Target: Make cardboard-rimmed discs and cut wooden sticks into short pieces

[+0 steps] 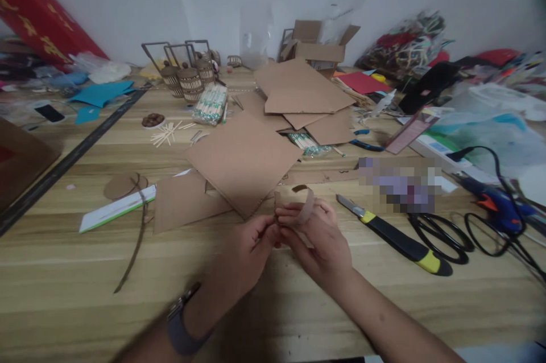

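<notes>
"Cardboard strip: where does it sit against the fingers?"

"Between both hands, just above the worktop. The left hand has thumb and forefinger pressed together on its near end. Facing it, the right hand pinches beside that spot with its thumb and nearly straight fingers, and the free length curls in a loop over their backs. Which fingertip presses exactly where is hidden."

"And the containers, from the left?"

"Small dish of round brown beads, then a cluster of miniature lidded baskets with tall square handles; I can't tell what they hold. Next a clear packet of pale sticks, and a second packet partly under cardboard sheets. Behind those, a carton with its flaps spread."

"Any writing?"

"Gold characters on the red banner at far left, too blurred to read. Both packets carry green markings, too small to make out. On the right, the yellow-and-black utility knife has no legible brand."
</notes>
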`<control>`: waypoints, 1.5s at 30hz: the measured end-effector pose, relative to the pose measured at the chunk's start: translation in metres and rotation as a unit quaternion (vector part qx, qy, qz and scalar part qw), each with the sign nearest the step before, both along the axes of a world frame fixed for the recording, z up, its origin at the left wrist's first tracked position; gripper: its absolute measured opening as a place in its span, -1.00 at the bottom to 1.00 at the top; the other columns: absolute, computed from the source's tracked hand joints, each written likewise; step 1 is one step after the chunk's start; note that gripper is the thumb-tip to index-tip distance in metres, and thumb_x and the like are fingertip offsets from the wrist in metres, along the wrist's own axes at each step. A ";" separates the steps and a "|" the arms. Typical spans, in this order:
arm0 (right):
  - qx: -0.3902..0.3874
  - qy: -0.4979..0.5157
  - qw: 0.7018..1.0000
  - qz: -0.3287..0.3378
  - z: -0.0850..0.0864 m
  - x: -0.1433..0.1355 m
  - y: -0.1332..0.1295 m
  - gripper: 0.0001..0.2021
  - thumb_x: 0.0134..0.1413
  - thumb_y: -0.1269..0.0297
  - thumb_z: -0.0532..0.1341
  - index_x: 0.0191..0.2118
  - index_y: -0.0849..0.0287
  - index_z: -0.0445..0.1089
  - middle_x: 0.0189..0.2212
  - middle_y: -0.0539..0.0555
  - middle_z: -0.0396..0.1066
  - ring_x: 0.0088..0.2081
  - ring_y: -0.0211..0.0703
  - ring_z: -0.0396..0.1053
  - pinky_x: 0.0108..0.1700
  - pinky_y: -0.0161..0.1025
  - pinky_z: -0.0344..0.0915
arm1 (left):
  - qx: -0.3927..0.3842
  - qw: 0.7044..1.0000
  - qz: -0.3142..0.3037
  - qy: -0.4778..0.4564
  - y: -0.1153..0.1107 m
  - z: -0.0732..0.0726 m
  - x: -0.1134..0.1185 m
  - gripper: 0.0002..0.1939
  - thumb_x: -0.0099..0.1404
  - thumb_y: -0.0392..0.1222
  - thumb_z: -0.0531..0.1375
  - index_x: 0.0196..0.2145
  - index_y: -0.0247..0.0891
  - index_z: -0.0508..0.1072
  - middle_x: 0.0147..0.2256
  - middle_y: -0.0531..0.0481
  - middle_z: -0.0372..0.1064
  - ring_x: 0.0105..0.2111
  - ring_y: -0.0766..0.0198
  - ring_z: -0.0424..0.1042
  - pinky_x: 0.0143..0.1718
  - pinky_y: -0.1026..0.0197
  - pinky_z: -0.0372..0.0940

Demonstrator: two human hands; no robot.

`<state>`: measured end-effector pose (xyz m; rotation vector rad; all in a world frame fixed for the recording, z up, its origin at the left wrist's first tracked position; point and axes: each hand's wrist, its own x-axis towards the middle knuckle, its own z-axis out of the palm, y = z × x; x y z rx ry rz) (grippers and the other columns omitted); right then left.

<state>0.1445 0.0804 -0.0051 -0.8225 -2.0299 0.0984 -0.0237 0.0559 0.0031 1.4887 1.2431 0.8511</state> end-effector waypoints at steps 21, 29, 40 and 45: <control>-0.037 0.024 0.999 -0.004 0.005 0.004 0.004 -0.88 0.24 0.43 0.18 -0.23 0.05 0.41 -0.29 0.02 0.60 -0.20 -0.09 0.53 -0.10 -0.09 0.33 | 0.055 0.998 -0.025 0.001 -0.002 0.001 -0.001 -0.69 0.46 -0.05 0.03 -0.21 -0.26 0.50 -0.27 -0.04 0.55 -0.25 0.19 0.49 -0.21 0.23 0.28; 0.000 0.011 1.000 -0.022 -0.003 0.001 -0.003 -0.85 0.25 0.46 0.17 -0.19 0.03 0.39 -0.22 0.01 0.61 -0.12 -0.07 0.52 0.04 -0.03 0.18 | 0.011 0.999 -0.004 -0.044 0.001 0.003 0.000 -0.65 0.43 -0.03 0.07 -0.02 -0.22 0.54 -0.07 -0.05 0.57 -0.07 0.10 0.49 -0.04 0.18 0.31; 0.051 -0.040 0.997 -0.036 -0.002 0.003 -0.004 -0.74 0.27 0.44 0.14 -0.06 -0.05 0.44 -0.24 -0.03 0.62 -0.13 -0.09 0.50 0.12 -0.01 0.07 | -0.043 0.997 0.037 -0.057 0.000 0.000 0.002 -0.67 0.37 -0.02 0.13 -0.08 -0.25 0.56 -0.27 -0.04 0.58 -0.28 0.18 0.52 -0.25 0.23 0.35; 0.055 -0.037 0.997 -0.026 -0.002 0.000 -0.005 -0.70 0.23 0.47 0.16 -0.02 -0.06 0.44 -0.26 -0.05 0.62 -0.16 -0.09 0.51 0.11 -0.03 0.06 | -0.066 0.990 0.057 -0.112 0.003 -0.003 0.004 -0.77 0.31 -0.12 0.18 -0.17 -0.27 0.55 -0.28 -0.03 0.57 -0.28 0.21 0.51 -0.24 0.25 0.35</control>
